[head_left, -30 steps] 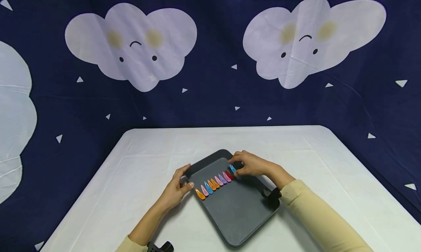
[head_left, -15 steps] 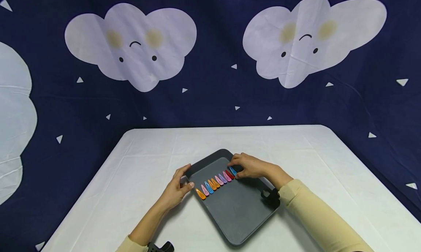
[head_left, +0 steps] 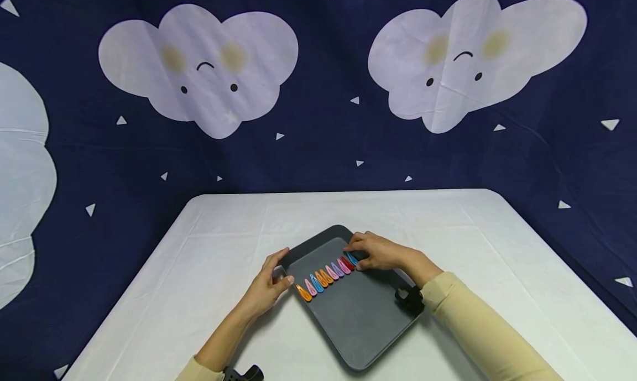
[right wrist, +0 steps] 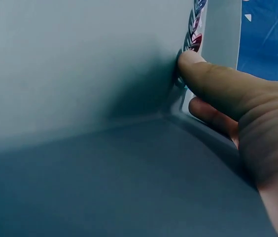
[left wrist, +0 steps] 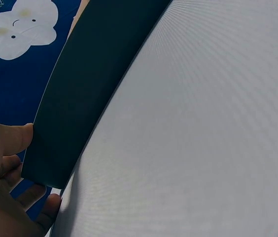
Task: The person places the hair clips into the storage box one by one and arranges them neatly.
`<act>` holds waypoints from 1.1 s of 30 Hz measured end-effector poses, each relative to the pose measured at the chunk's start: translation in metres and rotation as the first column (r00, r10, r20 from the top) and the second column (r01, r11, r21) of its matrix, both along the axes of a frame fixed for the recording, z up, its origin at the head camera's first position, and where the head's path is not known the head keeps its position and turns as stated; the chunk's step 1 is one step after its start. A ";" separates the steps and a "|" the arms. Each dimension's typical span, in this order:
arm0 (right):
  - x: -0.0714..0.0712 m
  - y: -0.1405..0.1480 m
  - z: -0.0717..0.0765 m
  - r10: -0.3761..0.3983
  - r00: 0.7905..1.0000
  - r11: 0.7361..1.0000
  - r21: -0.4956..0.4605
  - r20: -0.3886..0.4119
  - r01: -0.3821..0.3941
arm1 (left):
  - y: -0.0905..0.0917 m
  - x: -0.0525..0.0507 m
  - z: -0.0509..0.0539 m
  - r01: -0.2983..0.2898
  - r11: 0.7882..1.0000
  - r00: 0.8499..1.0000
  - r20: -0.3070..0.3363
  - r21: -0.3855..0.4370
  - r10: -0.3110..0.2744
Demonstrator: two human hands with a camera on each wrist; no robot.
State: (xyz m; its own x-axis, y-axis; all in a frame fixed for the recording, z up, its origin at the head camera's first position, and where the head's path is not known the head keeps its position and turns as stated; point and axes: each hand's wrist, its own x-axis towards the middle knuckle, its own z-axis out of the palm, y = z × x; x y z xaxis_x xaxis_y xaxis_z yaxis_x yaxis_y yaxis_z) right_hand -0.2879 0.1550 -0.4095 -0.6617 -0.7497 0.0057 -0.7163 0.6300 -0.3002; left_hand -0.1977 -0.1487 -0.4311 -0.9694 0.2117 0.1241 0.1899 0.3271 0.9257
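A dark grey tray (head_left: 365, 320) lies turned at an angle on the white table. Across its floor runs a slanting row of several snap hair clips in orange, pink, blue, purple and red, with an orange clip (head_left: 303, 293) at the left end. My right hand (head_left: 382, 252) pinches the blue hair clip (head_left: 352, 258) at the row's right end, against the floor beside the red clip (head_left: 347, 264). Its fingertips partly cover that clip. With my left hand (head_left: 264, 293) I hold the tray's left corner, thumb on the rim and fingers round the outside (left wrist: 25, 197).
The white tabletop (head_left: 199, 292) surrounds the tray on all sides. Behind it hangs a dark blue cloth (head_left: 318, 149) with white clouds and triangles. Tray walls (right wrist: 129, 173) rise close to the right wrist.
My right hand has come slightly down and towards me, bringing the blue clip in line beside the red one. The left hand and the tray have stayed put.
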 end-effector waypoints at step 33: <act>0.017 0.012 0.022 -0.131 0.991 0.970 -0.204 0.027 0.133 | 0.002 0.000 -0.002 -0.021 0.999 1.000 -0.018 -0.037 0.021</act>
State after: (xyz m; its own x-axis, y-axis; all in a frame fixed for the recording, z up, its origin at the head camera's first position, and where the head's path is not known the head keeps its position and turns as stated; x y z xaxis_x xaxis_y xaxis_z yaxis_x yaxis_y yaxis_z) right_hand -0.2707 0.1671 -0.3871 -0.7558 -0.6396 0.1403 -0.6259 0.6427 -0.4419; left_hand -0.1979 -0.1467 -0.4326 -0.9715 0.1961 0.1332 0.1984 0.3654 0.9095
